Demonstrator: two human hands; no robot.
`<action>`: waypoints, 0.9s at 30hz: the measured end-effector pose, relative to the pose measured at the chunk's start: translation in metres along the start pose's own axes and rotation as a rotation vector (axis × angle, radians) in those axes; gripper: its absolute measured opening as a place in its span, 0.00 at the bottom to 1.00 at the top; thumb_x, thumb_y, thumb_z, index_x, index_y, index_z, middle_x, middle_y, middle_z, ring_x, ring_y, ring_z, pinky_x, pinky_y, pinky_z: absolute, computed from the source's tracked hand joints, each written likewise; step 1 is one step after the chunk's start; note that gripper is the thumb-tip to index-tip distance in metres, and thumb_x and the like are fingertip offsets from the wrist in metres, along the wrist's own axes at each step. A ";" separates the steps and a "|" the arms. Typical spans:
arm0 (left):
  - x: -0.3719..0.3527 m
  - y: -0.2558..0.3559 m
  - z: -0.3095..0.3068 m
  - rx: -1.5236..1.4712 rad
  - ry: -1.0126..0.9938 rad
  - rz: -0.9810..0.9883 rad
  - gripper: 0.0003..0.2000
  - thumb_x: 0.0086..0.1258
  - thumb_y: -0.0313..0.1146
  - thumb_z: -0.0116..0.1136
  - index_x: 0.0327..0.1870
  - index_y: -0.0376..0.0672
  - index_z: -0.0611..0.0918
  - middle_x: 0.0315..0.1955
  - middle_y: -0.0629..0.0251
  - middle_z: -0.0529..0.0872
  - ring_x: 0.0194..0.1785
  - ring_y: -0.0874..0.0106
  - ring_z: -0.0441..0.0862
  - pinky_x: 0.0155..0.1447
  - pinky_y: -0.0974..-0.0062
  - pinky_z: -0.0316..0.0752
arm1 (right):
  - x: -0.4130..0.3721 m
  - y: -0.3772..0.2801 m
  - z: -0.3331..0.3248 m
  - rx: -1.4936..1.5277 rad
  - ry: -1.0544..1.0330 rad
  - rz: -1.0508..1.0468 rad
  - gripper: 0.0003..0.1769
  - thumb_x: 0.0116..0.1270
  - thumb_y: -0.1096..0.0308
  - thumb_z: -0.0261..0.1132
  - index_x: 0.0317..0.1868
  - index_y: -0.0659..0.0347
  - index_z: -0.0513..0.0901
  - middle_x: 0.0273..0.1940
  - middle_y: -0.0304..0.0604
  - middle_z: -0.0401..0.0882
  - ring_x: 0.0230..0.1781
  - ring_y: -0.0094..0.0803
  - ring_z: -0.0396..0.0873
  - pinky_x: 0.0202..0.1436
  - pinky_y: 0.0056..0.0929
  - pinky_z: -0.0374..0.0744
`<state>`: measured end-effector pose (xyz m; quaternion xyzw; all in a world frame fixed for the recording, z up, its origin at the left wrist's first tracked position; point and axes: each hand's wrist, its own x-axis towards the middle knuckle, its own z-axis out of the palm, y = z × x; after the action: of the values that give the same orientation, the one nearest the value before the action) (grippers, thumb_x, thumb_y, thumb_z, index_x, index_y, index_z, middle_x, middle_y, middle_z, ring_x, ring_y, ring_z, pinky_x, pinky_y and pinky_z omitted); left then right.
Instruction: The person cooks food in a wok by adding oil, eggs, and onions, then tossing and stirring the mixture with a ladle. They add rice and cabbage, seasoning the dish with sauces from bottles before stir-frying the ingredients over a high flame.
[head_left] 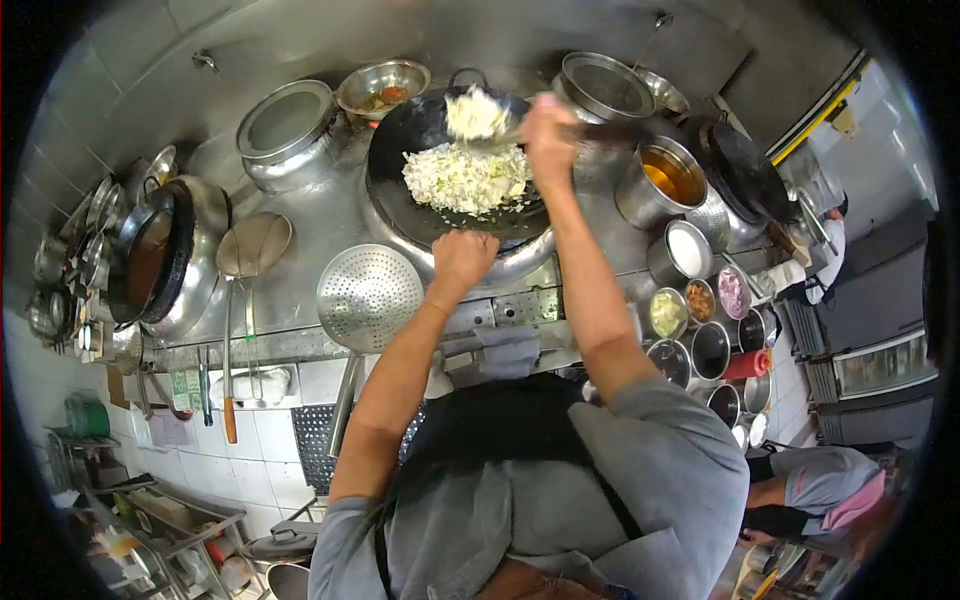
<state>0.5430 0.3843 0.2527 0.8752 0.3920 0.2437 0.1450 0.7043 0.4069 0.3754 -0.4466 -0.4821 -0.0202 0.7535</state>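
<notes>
In the head view, we find the grey-clad torso (520,500) nearest the camera, at the bottom centre of the frame. Above it, at upper centre, the black wok (392,135) holds a mound of pale, chopped food (465,180).

The left hand (465,258) is closed in a fist at the near rim of the wok; we cannot tell whether a handle lies inside the grip. The right hand (549,140), blurred, grips a long-handled tool (610,133) above the right part of the wok; a clump of food rests on its head, over the mound.

We judge the wok heavy, stiff and probably hot; hold it at the rim or by a loop handle (468,76), such as the one at its far edge. We rate the food as soft, light and loose, best carried on the tool and prone to spill if tilted. The tool should be rigid; we recommend the handle as the gripping point. A perforated skimmer (370,297) lies on the steel table (315,215), left of centre.
</notes>
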 end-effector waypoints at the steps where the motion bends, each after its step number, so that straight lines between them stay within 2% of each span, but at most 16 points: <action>1: 0.002 0.000 0.001 -0.005 0.022 0.007 0.16 0.63 0.42 0.53 0.20 0.44 0.85 0.20 0.50 0.83 0.25 0.50 0.82 0.33 0.54 0.79 | -0.004 0.047 0.011 -0.101 -0.082 0.007 0.24 0.75 0.59 0.55 0.18 0.60 0.68 0.15 0.31 0.62 0.15 0.23 0.59 0.21 0.30 0.62; 2: 0.000 0.000 0.003 -0.010 0.037 0.014 0.16 0.63 0.42 0.53 0.20 0.44 0.85 0.20 0.50 0.83 0.25 0.50 0.82 0.33 0.55 0.79 | -0.009 0.076 0.018 -0.204 -0.163 0.020 0.24 0.74 0.58 0.57 0.18 0.60 0.70 0.15 0.31 0.64 0.17 0.22 0.60 0.22 0.30 0.62; 3: 0.001 -0.001 0.003 -0.015 0.056 0.019 0.16 0.63 0.42 0.53 0.20 0.44 0.85 0.20 0.50 0.83 0.25 0.50 0.82 0.33 0.55 0.79 | 0.002 0.056 0.022 -0.154 -0.202 0.190 0.25 0.72 0.58 0.60 0.17 0.62 0.71 0.16 0.30 0.65 0.19 0.21 0.60 0.24 0.30 0.62; 6: -0.001 0.001 0.001 -0.031 0.009 -0.009 0.16 0.63 0.42 0.54 0.19 0.44 0.85 0.20 0.50 0.83 0.25 0.50 0.82 0.33 0.55 0.79 | 0.022 -0.018 0.027 -0.115 -0.103 0.102 0.21 0.70 0.62 0.62 0.22 0.69 0.75 0.20 0.33 0.74 0.21 0.22 0.66 0.27 0.31 0.68; 7: 0.000 -0.001 0.004 -0.035 0.015 0.002 0.15 0.63 0.42 0.53 0.20 0.44 0.85 0.20 0.50 0.83 0.25 0.50 0.82 0.32 0.55 0.78 | 0.018 -0.010 0.027 0.059 -0.065 0.138 0.20 0.70 0.63 0.62 0.22 0.69 0.76 0.21 0.33 0.77 0.20 0.22 0.68 0.26 0.30 0.69; 8: 0.000 -0.001 0.001 -0.038 0.025 0.002 0.15 0.63 0.41 0.54 0.19 0.44 0.85 0.19 0.50 0.83 0.25 0.50 0.82 0.32 0.55 0.78 | 0.010 0.007 0.025 0.167 -0.087 0.196 0.20 0.70 0.63 0.63 0.23 0.68 0.77 0.21 0.36 0.77 0.20 0.23 0.69 0.27 0.30 0.69; 10: -0.002 0.003 -0.004 -0.041 0.030 0.013 0.15 0.62 0.41 0.54 0.19 0.44 0.84 0.19 0.50 0.82 0.24 0.50 0.82 0.32 0.54 0.78 | -0.006 0.055 0.048 -0.020 -0.156 0.162 0.24 0.70 0.60 0.63 0.17 0.63 0.73 0.15 0.30 0.69 0.16 0.20 0.64 0.21 0.28 0.63; 11: -0.005 0.003 -0.002 -0.047 0.021 0.021 0.15 0.62 0.41 0.54 0.19 0.44 0.84 0.19 0.50 0.82 0.24 0.50 0.81 0.31 0.54 0.78 | -0.005 0.050 0.058 -0.092 -0.227 0.189 0.25 0.70 0.60 0.63 0.16 0.62 0.72 0.14 0.28 0.66 0.15 0.19 0.62 0.19 0.27 0.62; 14: -0.002 -0.002 -0.001 -0.059 0.049 0.020 0.15 0.62 0.41 0.54 0.18 0.43 0.84 0.18 0.50 0.82 0.23 0.49 0.81 0.31 0.54 0.78 | 0.020 -0.004 0.066 -0.032 -0.112 -0.017 0.25 0.71 0.61 0.63 0.16 0.63 0.72 0.14 0.28 0.66 0.15 0.19 0.62 0.19 0.27 0.62; 15: -0.002 -0.002 0.000 -0.060 0.072 0.020 0.15 0.62 0.41 0.54 0.18 0.43 0.84 0.18 0.50 0.82 0.23 0.49 0.81 0.31 0.54 0.78 | 0.019 -0.013 0.056 -0.021 -0.161 -0.018 0.25 0.71 0.61 0.62 0.16 0.62 0.71 0.15 0.29 0.69 0.16 0.17 0.63 0.19 0.26 0.64; 18: -0.004 0.001 -0.002 -0.050 0.056 0.029 0.15 0.63 0.41 0.55 0.19 0.43 0.84 0.18 0.49 0.82 0.23 0.49 0.81 0.31 0.54 0.78 | -0.014 0.055 0.078 0.244 -0.060 0.095 0.24 0.72 0.62 0.60 0.16 0.61 0.70 0.17 0.29 0.70 0.17 0.15 0.67 0.20 0.26 0.66; 19: -0.003 0.000 -0.002 -0.043 0.040 0.021 0.16 0.63 0.41 0.55 0.19 0.43 0.84 0.18 0.49 0.82 0.24 0.49 0.81 0.32 0.54 0.78 | -0.017 0.078 0.079 0.188 -0.262 0.233 0.23 0.71 0.61 0.61 0.18 0.63 0.73 0.17 0.30 0.71 0.19 0.16 0.68 0.20 0.26 0.65; 23: -0.003 0.000 -0.004 -0.080 0.018 -0.008 0.16 0.63 0.42 0.54 0.19 0.43 0.84 0.19 0.48 0.82 0.25 0.49 0.82 0.33 0.54 0.78 | 0.033 0.001 0.066 -0.084 -0.183 0.150 0.18 0.67 0.60 0.67 0.25 0.67 0.81 0.22 0.42 0.81 0.24 0.23 0.74 0.29 0.30 0.72; 24: 0.001 -0.001 -0.004 -0.077 0.037 -0.014 0.16 0.63 0.42 0.54 0.19 0.43 0.84 0.19 0.48 0.82 0.25 0.49 0.82 0.33 0.54 0.78 | 0.038 0.020 0.054 -0.239 -0.127 0.118 0.18 0.68 0.60 0.65 0.27 0.68 0.82 0.21 0.44 0.80 0.23 0.25 0.76 0.28 0.31 0.73; 26: -0.003 0.001 -0.001 -0.069 0.041 -0.015 0.17 0.63 0.42 0.54 0.18 0.43 0.84 0.19 0.48 0.82 0.25 0.49 0.82 0.33 0.54 0.78 | 0.031 0.054 0.050 -0.132 0.020 0.192 0.20 0.68 0.58 0.64 0.28 0.70 0.80 0.21 0.45 0.80 0.24 0.32 0.78 0.31 0.36 0.74; 27: -0.004 0.001 -0.001 -0.032 0.076 -0.004 0.17 0.63 0.42 0.55 0.17 0.43 0.84 0.18 0.50 0.82 0.24 0.50 0.82 0.32 0.55 0.78 | 0.026 0.092 0.055 -0.199 0.037 0.055 0.21 0.68 0.56 0.64 0.28 0.70 0.80 0.21 0.47 0.80 0.25 0.35 0.79 0.32 0.39 0.74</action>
<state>0.5411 0.3807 0.2533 0.8621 0.3949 0.2829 0.1446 0.7215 0.5105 0.3417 -0.5319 -0.4510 -0.0556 0.7145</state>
